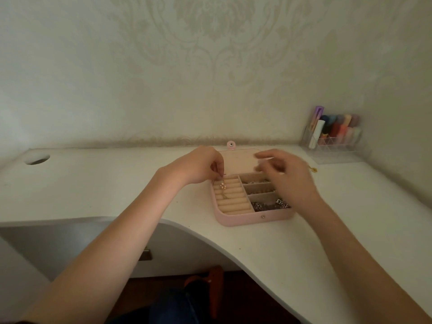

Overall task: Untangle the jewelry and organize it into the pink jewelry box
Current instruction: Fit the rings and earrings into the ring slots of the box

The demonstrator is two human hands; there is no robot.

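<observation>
- Pink jewelry box (243, 219): open on the white table (304, 242), lid laid back toward the wall; cream ring rolls fill its left half, small square compartments its right.
- Gold jewelry piece (222, 186): fine chain with pale beads, lying across the upper ring rolls. Judged very light, limp and prone to snagging or knotting; best taken at a bead or the clasp, not mid-chain.
- Left hand (201, 166): at the box's upper-left corner, fingers (218, 175) curled down and pinching the chain's top end.
- Right hand (287, 176): blurred, above the right-hand compartments, fingers loosely spread; appears to hold nothing, though the blur leaves this uncertain.
- Silver-toned jewelry (271, 205): heaped in the right compartments, individual pieces too small to tell apart.
- Gold item (313, 169): on the table just beyond the right hand, outside the box; likely yet to be sorted.
- Clear organizer (334, 136): by the wall at right, holding coloured tubes.
</observation>
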